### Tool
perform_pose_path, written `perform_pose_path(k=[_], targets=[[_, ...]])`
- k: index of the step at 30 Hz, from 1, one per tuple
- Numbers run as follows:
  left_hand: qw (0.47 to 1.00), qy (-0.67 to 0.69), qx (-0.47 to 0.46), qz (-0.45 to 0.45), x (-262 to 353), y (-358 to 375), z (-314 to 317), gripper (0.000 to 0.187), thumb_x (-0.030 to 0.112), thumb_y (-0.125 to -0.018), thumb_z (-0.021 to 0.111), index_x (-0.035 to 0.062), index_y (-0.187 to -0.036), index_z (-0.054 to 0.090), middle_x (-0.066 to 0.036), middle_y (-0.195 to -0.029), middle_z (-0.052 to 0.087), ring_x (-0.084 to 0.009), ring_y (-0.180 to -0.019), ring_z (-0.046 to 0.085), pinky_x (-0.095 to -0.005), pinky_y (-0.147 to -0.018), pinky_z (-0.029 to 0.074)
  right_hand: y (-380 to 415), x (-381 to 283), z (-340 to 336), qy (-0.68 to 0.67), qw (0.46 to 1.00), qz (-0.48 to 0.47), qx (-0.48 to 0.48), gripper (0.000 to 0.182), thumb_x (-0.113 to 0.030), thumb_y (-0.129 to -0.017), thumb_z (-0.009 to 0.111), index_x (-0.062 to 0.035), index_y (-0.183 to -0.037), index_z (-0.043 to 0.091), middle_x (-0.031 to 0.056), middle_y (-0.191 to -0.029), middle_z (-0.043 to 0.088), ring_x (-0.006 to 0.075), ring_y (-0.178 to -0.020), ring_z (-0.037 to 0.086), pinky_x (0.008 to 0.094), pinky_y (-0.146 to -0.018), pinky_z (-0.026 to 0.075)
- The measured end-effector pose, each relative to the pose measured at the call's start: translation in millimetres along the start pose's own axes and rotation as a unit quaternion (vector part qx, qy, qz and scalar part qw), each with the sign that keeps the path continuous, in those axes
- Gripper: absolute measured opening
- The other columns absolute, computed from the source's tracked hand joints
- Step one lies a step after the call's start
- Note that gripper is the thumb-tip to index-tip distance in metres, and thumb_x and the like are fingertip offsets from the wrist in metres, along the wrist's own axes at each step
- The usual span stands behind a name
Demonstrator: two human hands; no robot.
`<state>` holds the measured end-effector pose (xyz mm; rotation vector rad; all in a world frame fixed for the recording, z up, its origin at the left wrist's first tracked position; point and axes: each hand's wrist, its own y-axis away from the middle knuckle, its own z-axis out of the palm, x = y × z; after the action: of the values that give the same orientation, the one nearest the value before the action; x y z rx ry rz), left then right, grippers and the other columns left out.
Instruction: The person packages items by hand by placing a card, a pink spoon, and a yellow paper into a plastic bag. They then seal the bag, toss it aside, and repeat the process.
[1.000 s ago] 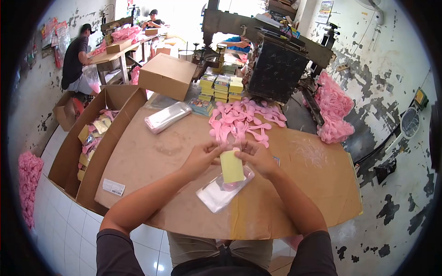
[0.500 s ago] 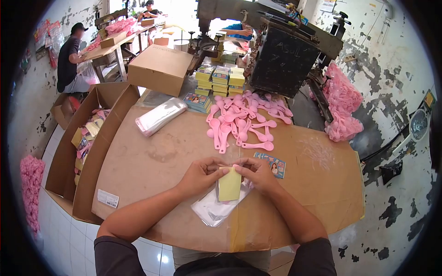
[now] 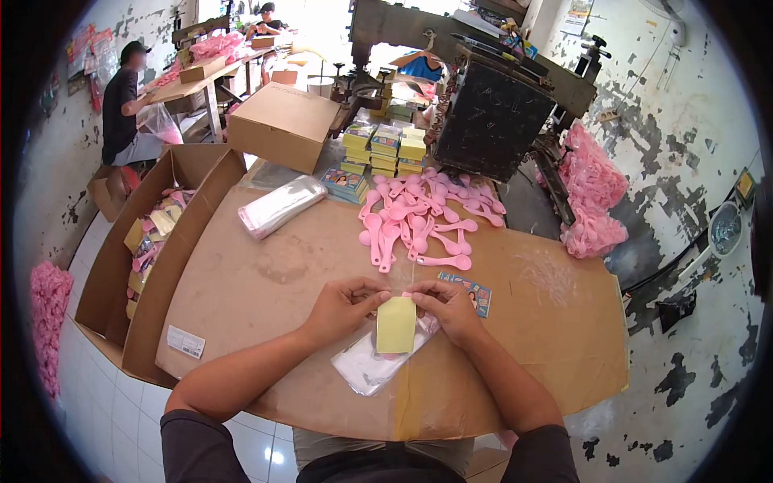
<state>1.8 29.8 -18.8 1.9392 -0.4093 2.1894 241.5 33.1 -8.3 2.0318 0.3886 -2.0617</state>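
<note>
A yellow card point(image 3: 396, 326) hangs between my two hands, its top edge at the fingertips. My left hand point(image 3: 346, 307) pinches its upper left corner and my right hand point(image 3: 451, 307) its upper right. Clear plastic seems to surround the card, though its outline is hard to see. Beneath it lies a stack of clear plastic bags point(image 3: 362, 366). Blue printed cards point(image 3: 481, 298) lie partly behind my right hand. Beyond my hands spreads a pile of pink spoons point(image 3: 419, 213).
Another bag stack point(image 3: 282, 205) lies at the left, near card stacks point(image 3: 385, 145). A long open carton point(image 3: 173, 266) stands left, a closed box point(image 3: 283, 125) behind. A black machine point(image 3: 491, 113) is at the back. A person point(image 3: 125, 105) sits at the far left.
Both hands still hold the card, which now hangs straighter and faces me more squarely. The whole view has shifted slightly.
</note>
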Motion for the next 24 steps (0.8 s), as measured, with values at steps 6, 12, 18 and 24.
perform_pose_path(k=[6,12,18,24], targets=[[0.999,-0.044,-0.006,0.022,5,5,-4,0.022,0.011,-0.098,0.072,-0.0036,-0.115,0.071,-0.007,-0.099,0.076,-0.0083,-0.084,0.070,-0.0236,-0.071,0.057,3,-1,5,-0.004,1.000,0.010,-0.008,0.017,-0.008,-0.099,0.068,0.0019,-0.112,0.072,0.0046,-0.099,0.073,0.0102,-0.087,0.067,0.0257,-0.077,0.054],[0.996,-0.056,-0.010,0.064,10,7,-4,0.022,0.013,-0.099,0.072,-0.0039,-0.113,0.072,-0.008,-0.100,0.076,-0.0101,-0.088,0.072,-0.0260,-0.074,0.060,3,-2,-1,0.003,1.000,-0.013,-0.012,0.018,-0.010,-0.099,0.071,0.0002,-0.113,0.074,0.0037,-0.098,0.075,0.0074,-0.085,0.066,0.0239,-0.075,0.054],[0.997,-0.045,-0.035,0.059,8,4,-9,0.022,0.013,-0.099,0.071,-0.0032,-0.114,0.072,-0.007,-0.100,0.076,-0.0105,-0.090,0.072,-0.0265,-0.076,0.060,4,-1,0,0.018,0.999,-0.029,0.007,0.018,-0.011,-0.099,0.071,-0.0001,-0.113,0.074,0.0036,-0.098,0.075,0.0072,-0.084,0.066,0.0237,-0.074,0.053],[0.998,-0.032,-0.039,0.043,7,3,-10,0.021,0.008,-0.098,0.071,-0.0043,-0.115,0.071,-0.011,-0.106,0.076,-0.0125,-0.090,0.071,-0.0283,-0.076,0.061,5,-1,0,0.019,0.998,-0.059,0.000,0.019,-0.012,-0.099,0.070,-0.0005,-0.114,0.074,0.0034,-0.098,0.074,0.0066,-0.083,0.065,0.0228,-0.072,0.051]])
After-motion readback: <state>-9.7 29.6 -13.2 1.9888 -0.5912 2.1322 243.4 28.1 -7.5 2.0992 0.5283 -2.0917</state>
